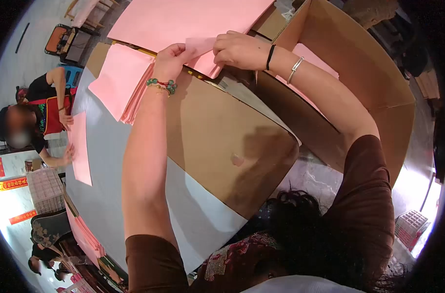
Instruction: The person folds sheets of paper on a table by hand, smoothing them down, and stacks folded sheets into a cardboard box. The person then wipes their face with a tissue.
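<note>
A thin pink paper sheet (199, 46) is stretched between my two hands over the far part of the table. My left hand (171, 61), wearing a green bead bracelet, pinches its left edge between thumb and fingers. At its other side, the curled fingers of my right hand (238, 51) grip the paper; the fingertips are partly hidden. Just under the sheet lies a small folded pink stack (205, 64). Beyond my hands spreads a large pink sheet pile (183, 19). A thick stack of folded pink paper (122, 78) sits left of my left wrist.
A brown cardboard sheet (222, 141) covers part of the grey table (108, 171). To the right stands an open cardboard box (369, 63) with pink paper inside (315, 61). At the left edge another person (51, 107) handles a pink sheet (81, 149).
</note>
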The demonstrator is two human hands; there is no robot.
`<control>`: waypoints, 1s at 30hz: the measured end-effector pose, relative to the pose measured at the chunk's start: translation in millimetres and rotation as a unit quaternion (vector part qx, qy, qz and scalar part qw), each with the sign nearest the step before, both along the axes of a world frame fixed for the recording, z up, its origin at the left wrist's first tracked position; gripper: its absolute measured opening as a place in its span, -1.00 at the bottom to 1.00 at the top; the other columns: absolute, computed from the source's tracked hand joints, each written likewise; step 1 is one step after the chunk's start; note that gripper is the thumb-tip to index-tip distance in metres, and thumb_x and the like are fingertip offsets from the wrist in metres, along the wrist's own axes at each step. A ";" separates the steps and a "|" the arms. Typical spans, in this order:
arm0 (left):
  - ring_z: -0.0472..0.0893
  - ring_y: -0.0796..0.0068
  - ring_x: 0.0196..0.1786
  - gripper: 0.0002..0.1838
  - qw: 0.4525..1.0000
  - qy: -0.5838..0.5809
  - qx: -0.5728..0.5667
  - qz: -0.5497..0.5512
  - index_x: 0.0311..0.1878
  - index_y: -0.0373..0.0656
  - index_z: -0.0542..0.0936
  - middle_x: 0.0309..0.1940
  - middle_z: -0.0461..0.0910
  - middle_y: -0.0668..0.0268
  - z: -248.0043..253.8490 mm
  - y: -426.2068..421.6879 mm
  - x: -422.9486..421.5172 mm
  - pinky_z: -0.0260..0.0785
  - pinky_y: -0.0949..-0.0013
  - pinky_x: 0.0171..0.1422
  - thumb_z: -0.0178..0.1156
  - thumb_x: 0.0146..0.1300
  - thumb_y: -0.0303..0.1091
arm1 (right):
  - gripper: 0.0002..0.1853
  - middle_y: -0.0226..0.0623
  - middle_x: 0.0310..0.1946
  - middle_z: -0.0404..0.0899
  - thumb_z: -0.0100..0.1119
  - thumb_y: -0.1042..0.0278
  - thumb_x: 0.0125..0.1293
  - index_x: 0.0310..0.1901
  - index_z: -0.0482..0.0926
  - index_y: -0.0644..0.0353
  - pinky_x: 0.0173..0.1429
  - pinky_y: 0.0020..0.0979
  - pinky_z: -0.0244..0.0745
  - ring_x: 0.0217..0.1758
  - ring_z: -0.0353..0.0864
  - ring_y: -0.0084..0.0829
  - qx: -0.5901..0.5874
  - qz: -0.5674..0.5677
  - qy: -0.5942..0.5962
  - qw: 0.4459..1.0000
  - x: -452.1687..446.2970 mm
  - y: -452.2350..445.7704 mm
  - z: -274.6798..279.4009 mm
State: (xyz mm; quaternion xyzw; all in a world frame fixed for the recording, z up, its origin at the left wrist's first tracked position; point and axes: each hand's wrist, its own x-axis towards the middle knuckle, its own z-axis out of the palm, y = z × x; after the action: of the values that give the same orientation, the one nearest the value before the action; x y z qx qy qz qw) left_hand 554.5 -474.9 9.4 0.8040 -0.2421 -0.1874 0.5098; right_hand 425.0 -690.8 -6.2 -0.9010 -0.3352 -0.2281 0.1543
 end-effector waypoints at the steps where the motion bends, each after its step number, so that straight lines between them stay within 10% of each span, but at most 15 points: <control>1: 0.62 0.63 -0.21 -0.70 1.000 0.000 0.000 0.000 -0.07 -0.31 0.71 -0.25 0.71 0.37 -0.9 0.1 0.0 0.50 0.50 -0.04 0.41 0.25 -0.28 | -0.89 -0.35 -0.26 0.56 0.32 0.33 0.22 -0.32 0.65 0.15 0.13 -0.28 0.42 -0.03 0.54 -0.32 0.007 -0.005 0.018 1.000 0.4 0.2 1.4; 30: 0.62 0.59 -0.22 -0.80 0.999 0.029 0.005 -0.033 -0.08 -0.29 0.71 -0.26 0.71 0.35 1.0 3.2 6.3 0.48 0.50 -0.04 0.32 0.29 -0.39 | -0.70 -0.26 -0.55 0.58 0.47 0.22 0.14 -0.44 0.58 0.27 -0.33 -0.35 0.43 -0.48 0.52 -0.45 0.272 -0.125 0.329 0.895 36.4 6.2 27.4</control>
State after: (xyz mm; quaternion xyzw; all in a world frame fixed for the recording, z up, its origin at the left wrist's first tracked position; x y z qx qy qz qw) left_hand 560.7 -471.6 10.4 0.7919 -0.2527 -0.2290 0.5065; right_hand 461.5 -684.5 21.2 -0.8819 -0.0742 -0.0182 0.4652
